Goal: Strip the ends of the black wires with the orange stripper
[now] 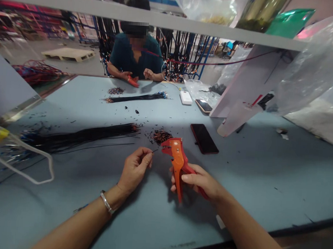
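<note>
My left hand (135, 169) is closed in a pinch on a thin black wire (154, 151), whose short end points toward the tool's jaws. My right hand (198, 181) wraps round the handles of an orange and red wire stripper (178, 159). The stripper's head stands a little to the right of the wire end, apart from it. Behind the jaws lies a heap of cut insulation bits (161, 136). A long bundle of black wires (86, 136) stretches across the table to the left, with blue and metallic ends at its far left.
A dark phone (204, 138) lies right of the heap. Across the table (253, 178) a person (136, 59) holds another red tool (133, 81) behind a second wire bundle (140, 97). A white rack (47, 155), a cup (237, 119) and an overhead shelf (161, 21) stand around.
</note>
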`<state>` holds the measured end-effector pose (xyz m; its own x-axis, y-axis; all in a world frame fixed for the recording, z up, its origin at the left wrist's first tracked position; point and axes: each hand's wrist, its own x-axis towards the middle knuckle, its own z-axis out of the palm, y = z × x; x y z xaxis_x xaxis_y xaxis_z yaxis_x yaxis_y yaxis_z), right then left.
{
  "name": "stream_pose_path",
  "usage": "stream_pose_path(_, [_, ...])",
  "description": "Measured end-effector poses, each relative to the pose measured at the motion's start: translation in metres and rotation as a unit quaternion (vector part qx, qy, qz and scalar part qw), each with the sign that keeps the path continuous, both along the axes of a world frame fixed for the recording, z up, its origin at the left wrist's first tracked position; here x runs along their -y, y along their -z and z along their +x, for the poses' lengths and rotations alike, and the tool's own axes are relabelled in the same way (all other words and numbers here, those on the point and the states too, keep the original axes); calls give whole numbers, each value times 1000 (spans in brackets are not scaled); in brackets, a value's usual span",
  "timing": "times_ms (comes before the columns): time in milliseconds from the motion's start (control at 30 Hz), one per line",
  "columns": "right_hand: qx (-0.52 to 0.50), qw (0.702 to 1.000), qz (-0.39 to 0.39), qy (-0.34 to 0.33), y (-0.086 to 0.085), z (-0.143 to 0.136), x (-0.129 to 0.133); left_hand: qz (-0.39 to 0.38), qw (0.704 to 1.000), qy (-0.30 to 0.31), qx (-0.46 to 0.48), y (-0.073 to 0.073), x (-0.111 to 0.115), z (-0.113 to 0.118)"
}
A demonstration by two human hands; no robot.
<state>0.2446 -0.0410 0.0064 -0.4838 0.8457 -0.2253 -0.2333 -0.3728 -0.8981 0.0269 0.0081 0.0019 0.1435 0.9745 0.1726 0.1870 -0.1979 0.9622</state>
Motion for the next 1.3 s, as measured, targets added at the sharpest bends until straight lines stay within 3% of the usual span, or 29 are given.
stream_pose_path(200, [27, 999, -23, 19, 0, -6, 2, -24, 999, -24, -35, 3, 3, 2])
stream_pose_path(400, [37, 999, -11, -9, -4, -6, 4, -25, 999, -39, -27, 1, 5, 5])
stream_pose_path(800, [10, 1000, -15, -6, -4, -1, 3, -11, 1000, -11, -13, 4, 1, 2])
stream_pose_path(1033, [75, 997, 20, -12, -11, -1, 3, 82, 991, -47, -90, 4, 4, 4])
stream_pose_path(1300, [137, 989, 52, -8, -15, 0, 5, 195, 955, -48, -218, 15, 9, 3])
